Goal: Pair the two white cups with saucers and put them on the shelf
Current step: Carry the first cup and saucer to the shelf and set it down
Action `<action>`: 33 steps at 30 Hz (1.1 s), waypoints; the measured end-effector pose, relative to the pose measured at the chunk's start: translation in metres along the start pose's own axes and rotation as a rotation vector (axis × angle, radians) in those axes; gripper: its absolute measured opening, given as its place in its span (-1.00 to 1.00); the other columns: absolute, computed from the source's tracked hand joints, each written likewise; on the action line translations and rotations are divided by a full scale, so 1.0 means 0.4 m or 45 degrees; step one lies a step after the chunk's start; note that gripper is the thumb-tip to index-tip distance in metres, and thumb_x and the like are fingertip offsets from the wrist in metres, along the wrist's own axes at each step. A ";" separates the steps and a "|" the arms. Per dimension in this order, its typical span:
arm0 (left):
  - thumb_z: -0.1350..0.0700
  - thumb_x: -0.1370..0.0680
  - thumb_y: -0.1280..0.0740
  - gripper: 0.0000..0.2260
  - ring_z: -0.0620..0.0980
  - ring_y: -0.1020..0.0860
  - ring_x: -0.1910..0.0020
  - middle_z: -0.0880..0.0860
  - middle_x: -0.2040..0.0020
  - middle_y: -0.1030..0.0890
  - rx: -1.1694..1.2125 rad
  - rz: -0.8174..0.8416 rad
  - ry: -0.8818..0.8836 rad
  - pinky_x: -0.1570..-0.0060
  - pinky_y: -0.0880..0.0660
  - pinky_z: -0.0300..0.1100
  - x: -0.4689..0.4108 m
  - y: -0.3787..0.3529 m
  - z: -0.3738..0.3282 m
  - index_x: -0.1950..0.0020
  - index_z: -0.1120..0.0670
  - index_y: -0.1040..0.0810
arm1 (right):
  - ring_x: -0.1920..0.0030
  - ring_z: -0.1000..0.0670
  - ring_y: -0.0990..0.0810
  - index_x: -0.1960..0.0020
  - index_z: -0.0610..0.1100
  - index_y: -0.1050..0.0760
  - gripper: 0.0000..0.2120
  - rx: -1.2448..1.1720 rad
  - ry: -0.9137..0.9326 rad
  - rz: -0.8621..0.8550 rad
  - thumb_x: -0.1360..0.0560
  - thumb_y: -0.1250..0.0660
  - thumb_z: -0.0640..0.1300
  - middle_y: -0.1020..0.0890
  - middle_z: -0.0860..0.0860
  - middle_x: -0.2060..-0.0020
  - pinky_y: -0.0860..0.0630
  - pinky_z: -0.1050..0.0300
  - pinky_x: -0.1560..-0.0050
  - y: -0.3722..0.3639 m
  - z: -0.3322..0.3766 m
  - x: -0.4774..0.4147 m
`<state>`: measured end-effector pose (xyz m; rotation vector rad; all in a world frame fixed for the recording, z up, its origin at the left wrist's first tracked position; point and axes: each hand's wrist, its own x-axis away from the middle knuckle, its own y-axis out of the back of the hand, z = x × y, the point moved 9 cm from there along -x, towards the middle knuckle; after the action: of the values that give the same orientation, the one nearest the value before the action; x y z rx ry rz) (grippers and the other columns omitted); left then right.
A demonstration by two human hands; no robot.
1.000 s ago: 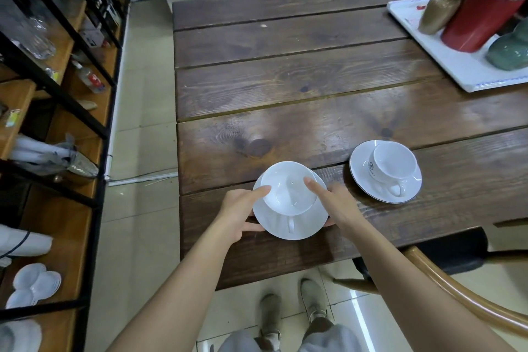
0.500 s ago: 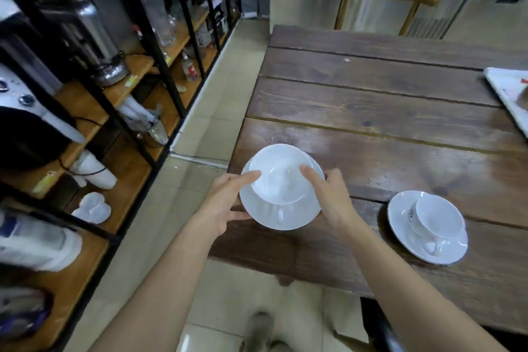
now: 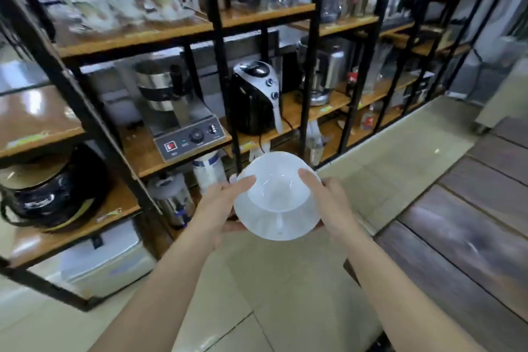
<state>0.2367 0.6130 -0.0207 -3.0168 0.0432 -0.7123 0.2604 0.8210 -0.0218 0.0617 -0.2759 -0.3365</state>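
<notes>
Left hand (image 3: pixel 217 203) and right hand (image 3: pixel 331 203) grip the saucer (image 3: pixel 274 230) from opposite sides, thumbs steadying the white cup (image 3: pixel 278 180) between them, probably against sliding.

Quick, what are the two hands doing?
Left hand: holding the saucer with the cup on it.
Right hand: holding the same saucer's other side.

I hold a white cup (image 3: pixel 278 180) on its saucer (image 3: pixel 278 223) between my left hand (image 3: pixel 220 206) and right hand (image 3: pixel 333 206), above the tiled floor (image 3: pixel 257 294), facing the black-framed shelf (image 3: pixel 183 34) of blurred appliances; table (image 3: pixel 471 223) at right.
</notes>
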 end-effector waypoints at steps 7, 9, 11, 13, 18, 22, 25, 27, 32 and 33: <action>-0.08 -0.44 -0.43 -0.63 0.07 -0.59 0.08 0.09 -0.02 -0.61 0.056 -0.275 -0.103 0.36 -0.58 -0.11 0.014 0.430 -0.114 -0.10 0.12 -0.51 | -0.13 -0.13 -0.51 -0.30 -0.21 -0.36 -0.25 0.044 0.015 0.313 -0.32 -0.31 0.30 -0.54 -0.05 -0.08 -0.49 -0.03 0.02 -0.472 0.105 -0.005; -0.11 -0.42 -0.43 -0.59 0.14 -0.60 0.02 0.11 -0.06 -0.61 0.077 -0.353 -0.120 0.36 -0.57 -0.11 0.011 0.567 -0.138 -0.13 0.12 -0.51 | -0.15 -0.13 -0.50 -0.28 -0.17 -0.40 -0.22 0.079 0.043 0.383 -0.27 -0.31 0.35 -0.54 -0.11 -0.17 -0.43 0.01 0.05 -0.622 0.124 -0.009; -0.17 -0.36 -0.44 -0.50 0.17 -0.60 -0.04 0.13 -0.10 -0.62 0.093 -0.413 -0.114 0.32 -0.59 -0.10 0.003 0.685 -0.156 -0.16 0.11 -0.52 | -0.12 -0.11 -0.50 -0.28 -0.14 -0.39 -0.37 0.066 0.090 0.441 -0.39 -0.30 0.28 -0.53 -0.10 -0.18 -0.41 0.03 0.07 -0.755 0.151 -0.005; -0.19 -0.34 -0.45 -0.49 0.19 -0.61 -0.06 0.14 -0.10 -0.64 0.130 -0.479 -0.097 0.15 -0.63 0.01 0.000 0.790 -0.175 -0.14 0.10 -0.55 | -0.08 -0.07 -0.48 -0.27 -0.07 -0.37 -0.46 0.095 0.072 0.483 -0.44 -0.28 0.25 -0.52 -0.05 -0.13 -0.43 0.01 0.00 -0.872 0.161 -0.009; -0.09 -0.45 -0.42 -0.68 0.12 -0.61 0.05 0.10 0.01 -0.65 0.252 -0.605 -0.101 0.13 -0.63 0.04 -0.024 0.983 -0.232 -0.04 0.12 -0.58 | -0.03 -0.07 -0.50 -0.11 -0.02 -0.39 -0.51 0.140 0.045 0.620 -0.38 -0.30 0.31 -0.50 -0.03 0.00 -0.50 -0.16 -0.18 -1.130 0.205 -0.032; -0.08 -0.45 -0.42 -0.73 0.06 -0.59 0.09 0.05 0.07 -0.65 0.303 -0.745 -0.183 0.20 -0.58 -0.06 -0.074 1.123 -0.278 0.04 0.10 -0.60 | -0.04 -0.05 -0.48 -0.31 -0.13 -0.30 -0.39 0.208 0.130 0.655 -0.45 -0.25 0.27 -0.48 -0.05 -0.10 -0.50 0.09 0.13 -1.307 0.262 -0.071; -0.05 -0.47 -0.42 -0.82 -0.04 -0.56 0.15 -0.04 0.13 -0.62 0.364 -0.810 -0.239 0.30 -0.53 -0.11 -0.131 1.224 -0.314 0.08 0.04 -0.59 | -0.15 -0.09 -0.46 -0.39 -0.10 -0.26 -0.37 0.213 0.175 0.751 -0.47 -0.23 0.26 -0.46 -0.06 -0.21 -0.45 0.06 -0.01 -1.453 0.289 -0.111; -0.05 -0.47 -0.41 -0.82 -0.04 -0.56 0.15 -0.02 0.11 -0.63 0.364 -0.872 -0.250 0.35 -0.51 -0.13 -0.173 1.294 -0.336 0.09 0.04 -0.57 | -0.20 -0.12 -0.46 -0.40 -0.08 -0.26 -0.32 0.215 0.163 0.822 -0.44 -0.24 0.30 -0.45 -0.06 -0.25 -0.49 0.02 -0.01 -1.554 0.295 -0.142; -0.03 -0.49 -0.40 -0.82 -0.03 -0.54 0.19 0.05 0.09 -0.59 0.391 -0.975 -0.272 0.31 -0.51 -0.13 -0.296 1.455 -0.396 0.14 0.06 -0.51 | -0.09 -0.09 -0.51 -0.37 -0.20 -0.32 -0.29 0.258 0.103 0.895 -0.42 -0.28 0.27 -0.50 -0.11 -0.18 -0.54 -0.01 0.04 -1.776 0.322 -0.234; -0.03 -0.49 -0.40 -0.81 -0.04 -0.53 0.21 0.03 0.13 -0.57 0.392 -1.000 -0.285 0.30 -0.52 -0.13 -0.319 1.485 -0.407 0.17 0.04 -0.48 | -0.08 -0.10 -0.52 -0.36 -0.20 -0.33 -0.29 0.278 0.092 0.919 -0.42 -0.27 0.27 -0.51 -0.12 -0.17 -0.56 0.00 0.06 -1.820 0.327 -0.251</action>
<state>0.0395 0.0190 0.0399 -2.7219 -1.1802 -0.3371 -0.0981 0.1667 0.0014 0.1821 -0.2451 0.4135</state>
